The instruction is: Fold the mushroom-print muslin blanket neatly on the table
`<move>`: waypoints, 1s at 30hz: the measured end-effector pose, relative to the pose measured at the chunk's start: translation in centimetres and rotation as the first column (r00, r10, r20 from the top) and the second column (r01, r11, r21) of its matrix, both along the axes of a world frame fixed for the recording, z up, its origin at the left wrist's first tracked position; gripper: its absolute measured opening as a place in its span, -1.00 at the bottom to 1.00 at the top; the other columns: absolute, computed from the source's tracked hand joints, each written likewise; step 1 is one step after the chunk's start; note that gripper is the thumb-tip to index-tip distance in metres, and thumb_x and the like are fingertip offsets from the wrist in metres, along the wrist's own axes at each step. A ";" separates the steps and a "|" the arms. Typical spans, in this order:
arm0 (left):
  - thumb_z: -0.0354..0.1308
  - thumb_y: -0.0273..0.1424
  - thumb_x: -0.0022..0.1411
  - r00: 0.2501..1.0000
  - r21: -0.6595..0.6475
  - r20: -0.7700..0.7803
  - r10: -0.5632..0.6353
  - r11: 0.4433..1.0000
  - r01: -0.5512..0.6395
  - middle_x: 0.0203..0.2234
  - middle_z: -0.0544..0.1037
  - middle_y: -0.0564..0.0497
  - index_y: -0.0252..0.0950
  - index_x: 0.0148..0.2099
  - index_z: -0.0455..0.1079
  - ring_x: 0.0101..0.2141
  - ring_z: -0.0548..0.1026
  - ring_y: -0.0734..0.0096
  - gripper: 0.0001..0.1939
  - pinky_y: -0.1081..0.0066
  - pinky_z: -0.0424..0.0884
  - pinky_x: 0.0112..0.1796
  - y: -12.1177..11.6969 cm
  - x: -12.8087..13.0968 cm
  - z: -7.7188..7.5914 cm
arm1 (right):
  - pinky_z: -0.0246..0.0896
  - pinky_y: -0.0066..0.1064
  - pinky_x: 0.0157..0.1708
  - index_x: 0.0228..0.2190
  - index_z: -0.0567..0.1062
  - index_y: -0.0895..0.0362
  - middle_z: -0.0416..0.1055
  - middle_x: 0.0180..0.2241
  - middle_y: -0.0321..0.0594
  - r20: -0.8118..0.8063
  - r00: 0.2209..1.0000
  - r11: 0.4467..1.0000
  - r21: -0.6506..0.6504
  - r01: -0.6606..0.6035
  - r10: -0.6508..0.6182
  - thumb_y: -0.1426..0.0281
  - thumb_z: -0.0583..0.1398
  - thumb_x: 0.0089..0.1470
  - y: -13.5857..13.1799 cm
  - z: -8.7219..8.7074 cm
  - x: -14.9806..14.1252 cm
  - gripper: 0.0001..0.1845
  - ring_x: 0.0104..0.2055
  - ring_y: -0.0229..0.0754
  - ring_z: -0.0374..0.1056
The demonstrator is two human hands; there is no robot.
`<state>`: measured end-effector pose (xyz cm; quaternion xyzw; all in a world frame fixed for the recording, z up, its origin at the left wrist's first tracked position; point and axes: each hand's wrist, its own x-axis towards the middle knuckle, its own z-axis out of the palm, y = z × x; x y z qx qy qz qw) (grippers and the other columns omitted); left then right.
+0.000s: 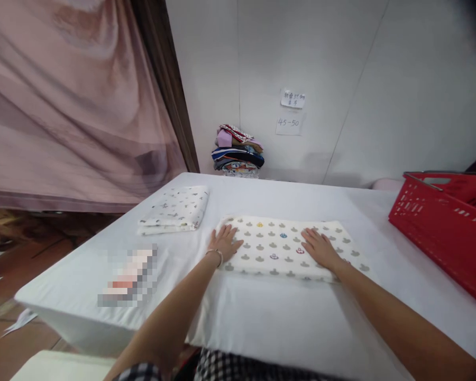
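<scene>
A white cloth with a small grey, yellow, blue and red print (267,246) lies folded into a wide rectangle on the white-covered table (285,312). My left hand (224,246) rests flat on its left end, fingers spread. Toward the right end, my right hand (319,247) presses flat on the same cloth with its fingers stretched out. Neither hand grips anything. Farther left on the table sits another folded white cloth (176,209) with a small dark print, apart from both hands.
A red plastic basket (440,238) stands at the table's right side. A blurred-out flat object (129,275) lies near the left edge. Behind the table, a stack of folded fabrics (238,153) is against the wall. A pink curtain (71,106) hangs at the left.
</scene>
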<state>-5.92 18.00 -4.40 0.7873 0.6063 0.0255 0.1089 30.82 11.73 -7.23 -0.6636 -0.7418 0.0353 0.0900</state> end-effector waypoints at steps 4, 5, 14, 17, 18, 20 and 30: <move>-0.13 -0.08 0.24 0.999 0.030 0.038 0.007 1.000 -0.008 0.27 0.03 0.01 -0.07 0.21 0.10 0.26 -0.09 0.25 -0.48 0.01 -0.24 0.19 -0.6 0.0 0.8 | -0.21 0.01 0.18 0.14 0.22 0.06 -0.03 0.25 -0.12 -0.069 0.997 0.995 -0.094 0.034 -0.041 0.14 -0.13 0.19 -1.4 1.8 -0.1 -0.45 0.29 -0.01 -0.17; -0.15 -0.08 0.25 0.998 0.061 0.059 0.004 0.998 -0.007 0.26 0.06 0.01 -0.06 0.20 0.12 0.25 -0.07 0.26 -0.49 0.02 -0.25 0.19 -1.1 -0.2 0.8 | -0.23 0.01 0.19 0.14 0.21 0.06 -0.04 0.26 -0.13 -0.084 0.996 0.994 -0.103 0.033 -0.041 0.12 -0.13 0.19 -2.2 2.1 -0.2 -0.44 0.29 -0.01 -0.18; -0.15 -0.13 0.28 0.991 0.083 0.071 -0.110 0.991 0.104 0.25 0.08 0.08 -0.07 0.23 0.10 0.25 -0.06 0.32 -0.50 0.16 -0.28 0.21 -6.5 -1.0 0.8 | -0.25 0.01 0.20 0.10 0.29 0.04 0.06 0.22 -0.18 -0.152 0.988 1.000 -0.013 -0.028 0.026 0.13 -0.16 0.22 -8.6 2.7 -1.3 -0.47 0.28 -0.02 -0.14; -0.06 -0.12 0.23 0.970 0.129 0.077 -0.231 0.967 0.220 0.26 0.06 0.01 -0.14 0.24 0.10 0.25 -0.04 0.27 -0.44 0.15 -0.28 0.21 -8.0 0.5 0.8 | -0.28 0.02 0.20 0.10 0.29 0.01 0.10 0.20 -0.21 -0.129 0.985 0.993 0.032 -0.113 0.117 0.14 -0.13 0.22 -9.8 2.5 -2.3 -0.49 0.27 -0.02 -0.11; -0.02 -0.13 0.21 0.953 0.139 0.081 -0.291 0.950 0.278 0.26 0.05 0.00 -0.14 0.24 0.09 0.25 -0.03 0.26 -0.42 0.15 -0.27 0.22 -8.6 1.1 0.8 | -0.28 0.02 0.20 0.11 0.28 0.01 0.11 0.20 -0.21 -0.114 0.983 0.989 0.039 -0.143 0.146 0.14 -0.11 0.22 -10.2 2.2 -2.6 -0.50 0.27 -0.03 -0.10; 0.04 -0.22 0.18 0.926 0.149 0.093 -0.365 0.925 0.349 0.27 0.04 0.01 -0.12 0.25 0.08 0.24 -0.01 0.23 -0.41 0.14 -0.25 0.22 -9.7 2.2 0.6 | -0.24 0.00 0.20 0.13 0.25 0.01 0.09 0.21 -0.20 -0.085 0.979 0.982 0.056 -0.180 0.184 0.17 -0.08 0.21 -10.8 1.6 -3.0 -0.50 0.26 -0.05 -0.08; -0.11 -0.66 0.04 0.980 0.228 0.005 -0.199 0.954 0.192 0.16 0.27 0.05 -0.13 0.17 0.24 0.18 0.16 0.28 -0.35 0.19 0.04 0.18 -8.6 1.6 0.1 | -0.15 -0.09 0.17 0.14 0.22 0.04 0.14 0.19 -0.22 -0.027 0.983 0.979 0.103 -0.179 0.182 0.60 -0.08 0.00 -10.9 1.2 -3.0 -0.34 0.22 -0.14 0.00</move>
